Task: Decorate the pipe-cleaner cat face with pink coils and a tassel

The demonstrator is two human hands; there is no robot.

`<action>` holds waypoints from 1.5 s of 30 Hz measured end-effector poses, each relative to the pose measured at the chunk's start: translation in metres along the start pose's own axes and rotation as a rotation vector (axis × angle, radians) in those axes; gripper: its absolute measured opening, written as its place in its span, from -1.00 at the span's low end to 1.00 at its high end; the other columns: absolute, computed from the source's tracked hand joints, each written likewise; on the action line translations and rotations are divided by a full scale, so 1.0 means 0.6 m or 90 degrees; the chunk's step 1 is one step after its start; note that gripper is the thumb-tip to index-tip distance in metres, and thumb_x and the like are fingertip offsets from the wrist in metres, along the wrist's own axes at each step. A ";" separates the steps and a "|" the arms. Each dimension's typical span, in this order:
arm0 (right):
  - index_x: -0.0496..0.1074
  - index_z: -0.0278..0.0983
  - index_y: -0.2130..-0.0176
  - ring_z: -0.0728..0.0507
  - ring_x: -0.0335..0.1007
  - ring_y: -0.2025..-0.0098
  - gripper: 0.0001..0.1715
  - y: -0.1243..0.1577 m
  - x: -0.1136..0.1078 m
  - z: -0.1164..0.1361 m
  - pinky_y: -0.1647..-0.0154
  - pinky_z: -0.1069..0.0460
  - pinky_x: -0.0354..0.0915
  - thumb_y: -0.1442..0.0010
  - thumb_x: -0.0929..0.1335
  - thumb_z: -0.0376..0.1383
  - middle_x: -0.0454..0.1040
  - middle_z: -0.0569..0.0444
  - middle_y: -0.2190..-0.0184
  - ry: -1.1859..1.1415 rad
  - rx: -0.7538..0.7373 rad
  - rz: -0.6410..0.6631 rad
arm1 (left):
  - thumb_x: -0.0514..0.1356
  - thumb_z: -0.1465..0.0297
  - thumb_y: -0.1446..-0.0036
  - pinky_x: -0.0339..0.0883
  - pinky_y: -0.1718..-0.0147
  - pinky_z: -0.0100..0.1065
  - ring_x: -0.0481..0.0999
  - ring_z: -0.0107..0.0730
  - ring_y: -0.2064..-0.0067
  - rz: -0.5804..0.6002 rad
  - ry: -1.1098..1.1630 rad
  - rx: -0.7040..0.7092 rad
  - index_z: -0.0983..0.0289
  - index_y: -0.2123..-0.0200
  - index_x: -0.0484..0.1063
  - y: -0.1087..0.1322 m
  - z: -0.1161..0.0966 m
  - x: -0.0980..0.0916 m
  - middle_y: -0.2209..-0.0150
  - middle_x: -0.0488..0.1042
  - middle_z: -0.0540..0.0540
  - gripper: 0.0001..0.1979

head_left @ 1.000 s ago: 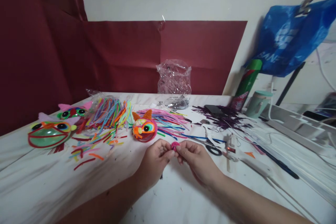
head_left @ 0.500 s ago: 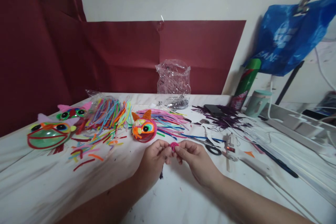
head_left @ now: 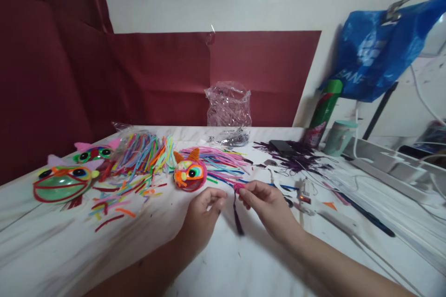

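My right hand pinches a small pink pipe-cleaner coil between thumb and fingers. A dark purple tail hangs from the coil down to the white table. My left hand hovers just left of the coil, its fingers loosely curled and apart, holding nothing. Just beyond both hands lies a round pink owl-like face with orange ears.
Piles of coloured pipe cleaners and two green-and-red faces lie to the left. Scissors, a glue gun and purple scraps sit to the right. A clear plastic bag, green can and teal cup stand at the back.
My left hand has let go of the pink coil and drawn slightly away. My right hand has lifted the coil, so its dark tail now hangs free.
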State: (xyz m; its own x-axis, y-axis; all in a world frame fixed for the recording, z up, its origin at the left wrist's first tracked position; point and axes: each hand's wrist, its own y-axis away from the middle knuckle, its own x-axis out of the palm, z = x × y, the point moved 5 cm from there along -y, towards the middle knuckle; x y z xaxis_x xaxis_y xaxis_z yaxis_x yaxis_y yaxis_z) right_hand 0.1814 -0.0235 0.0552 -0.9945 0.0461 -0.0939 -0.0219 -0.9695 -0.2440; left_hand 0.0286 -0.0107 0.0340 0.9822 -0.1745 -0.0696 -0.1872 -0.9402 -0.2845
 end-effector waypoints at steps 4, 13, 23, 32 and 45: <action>0.31 -0.27 0.56 0.01 0.10 0.62 -0.60 0.009 0.014 -0.004 0.60 0.09 0.06 0.01 0.36 -0.01 0.26 0.20 0.69 0.045 -0.035 0.021 | 0.21 0.33 -0.01 0.23 0.22 -0.35 0.41 -0.34 0.24 0.029 0.105 -0.001 0.29 0.33 0.39 -0.001 0.001 0.004 0.33 0.46 0.08 -0.83; 0.39 -0.26 0.17 -0.08 0.36 0.33 -0.79 0.024 0.028 0.031 0.26 0.02 0.29 -0.21 0.25 -0.27 0.44 0.03 0.38 0.131 -0.270 0.142 | 0.27 0.35 0.05 0.14 0.40 -0.45 0.31 -0.50 0.44 0.177 0.407 -0.146 0.33 0.43 0.37 0.000 0.010 0.024 0.50 0.36 0.02 -0.82; 0.37 -0.28 0.38 -0.07 0.33 0.42 -0.88 0.011 0.025 0.043 0.38 0.05 0.25 -0.17 0.26 -0.34 0.43 0.05 0.46 0.251 -0.232 0.178 | 0.23 0.32 0.05 0.18 0.33 -0.38 0.35 -0.40 0.38 0.140 0.220 -0.089 0.33 0.43 0.41 0.004 -0.001 0.021 0.47 0.40 0.05 -0.82; 0.39 -0.29 0.40 -0.05 0.27 0.43 -0.71 -0.002 0.022 0.025 0.38 0.08 0.21 -0.19 0.22 -0.18 0.36 0.10 0.51 0.144 -0.128 0.122 | 0.16 0.32 -0.03 0.20 0.38 -0.41 0.34 -0.44 0.42 0.035 0.073 -0.006 0.33 0.47 0.39 -0.002 -0.020 -0.004 0.49 0.41 0.02 -0.83; 0.40 -0.28 0.41 -0.08 0.32 0.35 -0.80 0.003 0.049 0.069 0.30 0.05 0.24 -0.16 0.25 -0.25 0.43 0.07 0.42 0.174 -0.200 0.132 | 0.17 0.38 0.01 0.14 0.46 -0.45 0.30 -0.46 0.44 -0.047 -0.042 0.089 0.29 0.51 0.37 -0.002 -0.050 -0.035 0.52 0.35 0.00 -0.89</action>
State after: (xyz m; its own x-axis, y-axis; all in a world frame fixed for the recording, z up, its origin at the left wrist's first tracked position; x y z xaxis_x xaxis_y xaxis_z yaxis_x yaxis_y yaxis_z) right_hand 0.1477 -0.0335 0.0918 -0.9105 -0.0387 -0.4116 0.2483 -0.8472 -0.4697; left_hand 0.0089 -0.0145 0.0642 0.9912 -0.0822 -0.1040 -0.1187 -0.8994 -0.4207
